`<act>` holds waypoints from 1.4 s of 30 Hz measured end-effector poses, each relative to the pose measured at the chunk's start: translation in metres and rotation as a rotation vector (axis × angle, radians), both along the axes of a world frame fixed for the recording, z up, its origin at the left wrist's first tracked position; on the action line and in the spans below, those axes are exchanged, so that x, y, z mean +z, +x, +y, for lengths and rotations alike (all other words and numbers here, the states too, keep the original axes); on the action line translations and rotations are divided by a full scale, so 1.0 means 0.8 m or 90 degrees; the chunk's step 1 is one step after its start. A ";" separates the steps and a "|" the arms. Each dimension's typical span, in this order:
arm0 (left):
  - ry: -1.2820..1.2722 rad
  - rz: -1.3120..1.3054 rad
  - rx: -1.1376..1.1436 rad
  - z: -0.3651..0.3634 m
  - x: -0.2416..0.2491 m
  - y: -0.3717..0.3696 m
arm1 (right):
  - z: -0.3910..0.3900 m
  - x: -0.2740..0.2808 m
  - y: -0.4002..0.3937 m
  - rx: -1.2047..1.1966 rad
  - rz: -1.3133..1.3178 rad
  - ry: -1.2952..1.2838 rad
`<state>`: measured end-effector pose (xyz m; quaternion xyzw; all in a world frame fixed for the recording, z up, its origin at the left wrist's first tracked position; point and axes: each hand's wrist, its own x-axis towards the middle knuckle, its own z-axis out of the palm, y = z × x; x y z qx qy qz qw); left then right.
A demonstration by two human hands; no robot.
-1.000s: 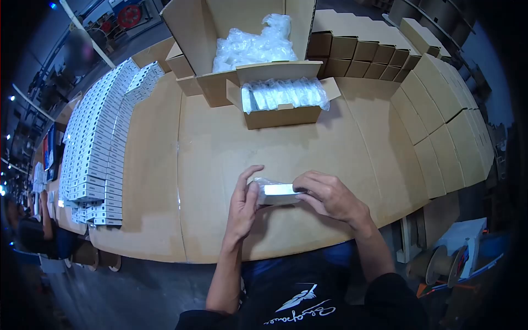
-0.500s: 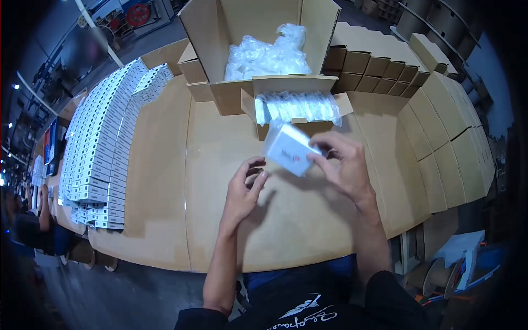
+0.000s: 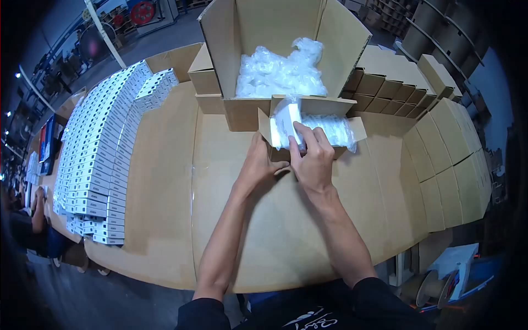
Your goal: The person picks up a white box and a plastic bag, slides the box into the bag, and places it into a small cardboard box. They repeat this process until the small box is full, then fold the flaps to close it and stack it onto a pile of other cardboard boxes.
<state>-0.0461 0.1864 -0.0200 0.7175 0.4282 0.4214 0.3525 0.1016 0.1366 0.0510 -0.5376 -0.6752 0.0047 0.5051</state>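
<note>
Hands together at the open carton (image 3: 279,155): right hand (image 3: 314,163) pinching a wrapped white box (image 3: 286,122), left hand (image 3: 257,166) against its near-left side.

Behind stands a large carton (image 3: 237,114) of bubble wrap (image 3: 280,71); white boxes (image 3: 102,148) stack left.

White stacked boxes (image 3: 102,146) with small dark squares; brown cardboard tabletop (image 3: 157,220); black sleeves (image 3: 203,314) below white-printed black shirt (image 3: 275,316).

Co-worker (image 3: 25,217), brown spool (image 3: 432,287), red wheel (image 3: 142,12)
</note>
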 end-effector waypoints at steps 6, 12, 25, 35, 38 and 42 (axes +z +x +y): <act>0.104 0.029 0.051 0.014 -0.010 0.014 | 0.020 0.017 -0.018 -0.052 -0.126 -0.083; 0.056 -0.004 0.061 0.012 -0.009 0.014 | 0.034 0.005 -0.022 -0.042 -0.203 -0.202; 0.046 -0.036 -0.012 0.013 -0.003 0.004 | 0.019 -0.057 0.003 0.050 -0.378 -0.253; -0.163 -0.129 0.008 -0.015 0.011 0.003 | -0.055 -0.038 0.072 0.012 0.019 -0.100; -0.157 -0.091 0.134 -0.010 0.009 0.013 | -0.037 -0.090 0.135 -0.184 0.451 -0.126; -0.141 -0.010 0.261 -0.005 0.013 0.028 | 0.022 -0.045 0.176 -0.049 0.595 -0.292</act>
